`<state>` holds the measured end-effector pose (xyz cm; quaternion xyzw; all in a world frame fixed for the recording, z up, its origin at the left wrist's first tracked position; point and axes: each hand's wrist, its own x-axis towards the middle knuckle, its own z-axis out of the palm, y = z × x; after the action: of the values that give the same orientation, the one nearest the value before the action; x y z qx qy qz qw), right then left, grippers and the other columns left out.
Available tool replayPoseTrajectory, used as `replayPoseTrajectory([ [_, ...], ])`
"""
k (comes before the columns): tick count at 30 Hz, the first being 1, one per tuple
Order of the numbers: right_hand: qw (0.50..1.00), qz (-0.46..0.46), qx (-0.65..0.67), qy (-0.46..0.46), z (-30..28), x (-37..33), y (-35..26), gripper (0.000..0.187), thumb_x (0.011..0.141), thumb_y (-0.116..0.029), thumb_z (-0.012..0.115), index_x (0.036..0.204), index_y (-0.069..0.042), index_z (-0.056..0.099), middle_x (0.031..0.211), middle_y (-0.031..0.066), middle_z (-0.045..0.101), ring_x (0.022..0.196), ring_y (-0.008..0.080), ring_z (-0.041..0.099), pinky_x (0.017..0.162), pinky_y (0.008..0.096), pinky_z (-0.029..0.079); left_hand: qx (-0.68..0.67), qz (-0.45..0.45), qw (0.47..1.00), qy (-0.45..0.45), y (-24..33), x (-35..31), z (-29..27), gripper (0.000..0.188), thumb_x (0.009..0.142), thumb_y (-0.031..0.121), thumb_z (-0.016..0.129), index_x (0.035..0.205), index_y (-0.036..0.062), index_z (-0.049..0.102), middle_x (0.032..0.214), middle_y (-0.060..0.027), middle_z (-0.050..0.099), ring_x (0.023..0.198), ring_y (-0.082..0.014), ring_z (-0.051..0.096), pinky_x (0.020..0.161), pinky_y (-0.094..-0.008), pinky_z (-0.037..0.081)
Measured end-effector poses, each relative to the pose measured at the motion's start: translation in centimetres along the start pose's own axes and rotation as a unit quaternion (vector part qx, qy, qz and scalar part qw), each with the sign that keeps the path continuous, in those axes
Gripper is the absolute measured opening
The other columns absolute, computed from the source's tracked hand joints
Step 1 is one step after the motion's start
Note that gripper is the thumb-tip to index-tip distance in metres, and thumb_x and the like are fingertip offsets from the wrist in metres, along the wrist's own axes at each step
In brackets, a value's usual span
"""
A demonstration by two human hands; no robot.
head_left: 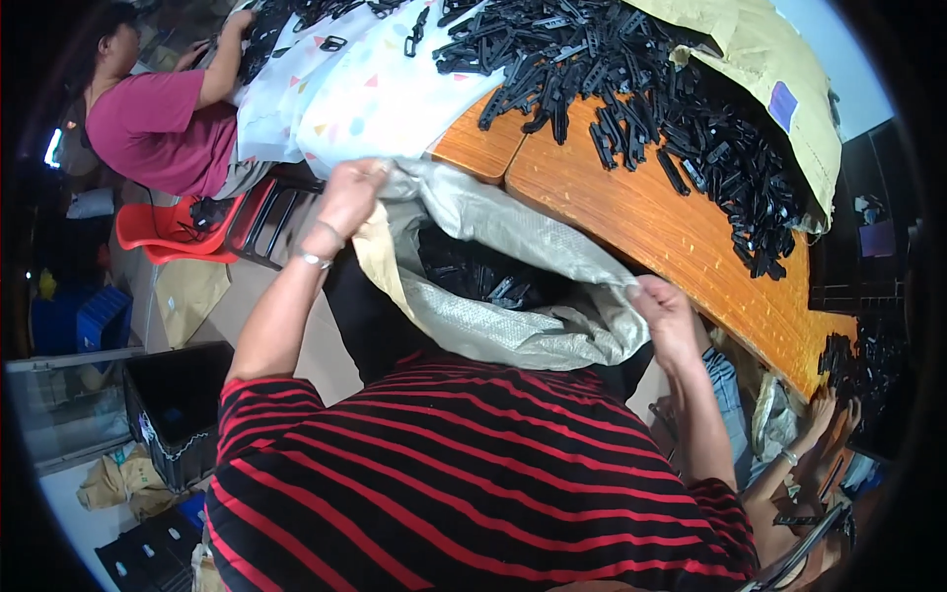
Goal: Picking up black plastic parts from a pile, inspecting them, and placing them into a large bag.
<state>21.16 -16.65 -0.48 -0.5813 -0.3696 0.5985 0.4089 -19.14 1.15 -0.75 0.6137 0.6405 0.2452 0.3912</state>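
Note:
Between my arms hangs a grey woven sack (473,326), its mouth spread wide against the table's near edge. My left hand (353,197) is closed on the sack's rim at the left. At the right end, my right hand (666,314) pinches the same rim. Down in the sack lie black plastic parts (508,288), partly in shadow. On the wooden table (612,212) beyond it is a big heap of long black plastic parts (612,79).
A large paper sack (789,69) spills black parts at the right. A patterned cloth (365,99) covers the table's left. A person in a magenta shirt (168,128) works there, near a red chair (178,227). Another person's hands (824,419) are at the lower right. A black crate (178,405) stands left.

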Motion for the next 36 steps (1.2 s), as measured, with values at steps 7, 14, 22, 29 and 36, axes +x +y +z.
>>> replayPoseTrajectory([
  [7,0.991,-0.078,-0.058,0.096,-3.2,-0.4,2.0,0.017,0.096,-0.016,0.06,0.096,-0.001,0.067,0.082,-0.0047,0.062,0.076,0.0049,0.051,0.074,0.0221,0.041,-0.045,0.06,0.996,0.048,-1.5,1.4,-2.2,0.029,0.098,0.024,0.058,0.095,-0.003,0.07,0.079,0.0033,0.064,0.071,-0.0053,0.052,0.067,-0.023,0.044],
  [14,0.965,-0.126,-0.176,0.146,-3.4,-0.5,2.3,0.016,0.096,-0.014,0.061,0.094,0.0,0.066,0.078,-0.0059,0.058,0.071,0.0044,0.047,0.066,0.0208,0.04,0.206,0.121,0.967,0.086,2.7,0.6,-3.0,0.028,0.091,0.028,0.063,0.097,0.0006,0.069,0.077,-0.0052,0.067,0.068,-0.0189,0.059,0.065,-0.0321,0.047],
  [22,0.776,-0.339,-0.489,0.209,1.4,-1.3,-4.5,0.023,0.08,-0.003,0.067,0.102,-0.003,0.064,0.1,0.0149,0.059,0.096,0.034,0.057,0.081,0.0399,0.048,0.251,0.432,0.865,0.044,9.8,-1.9,0.1,0.036,0.07,0.008,0.076,0.105,0.0102,0.067,0.108,-0.0097,0.063,0.102,-0.0303,0.059,0.086,-0.0399,0.047],
  [29,0.767,-0.343,-0.535,0.09,1.5,1.9,-4.2,0.026,0.077,-0.001,0.069,0.103,-0.003,0.065,0.1,0.0137,0.06,0.095,0.0325,0.058,0.079,0.0395,0.049,0.274,0.424,0.862,-0.053,8.8,1.3,3.2,0.008,0.077,0.01,0.07,0.084,0.0077,0.067,0.083,-0.0067,0.062,0.083,-0.0283,0.061,0.074,-0.0396,0.047],
  [36,0.807,-0.32,-0.438,0.236,-3.3,4.1,-7.0,0.011,0.085,-0.005,0.067,0.095,0.0,0.067,0.087,0.0146,0.062,0.08,0.0306,0.063,0.071,0.0363,0.05,0.144,0.455,0.872,-0.11,14.2,3.1,6.4,0.014,0.083,0.008,0.067,0.096,0.0035,0.067,0.086,-0.0124,0.063,0.081,-0.032,0.063,0.07,-0.0358,0.051],
])
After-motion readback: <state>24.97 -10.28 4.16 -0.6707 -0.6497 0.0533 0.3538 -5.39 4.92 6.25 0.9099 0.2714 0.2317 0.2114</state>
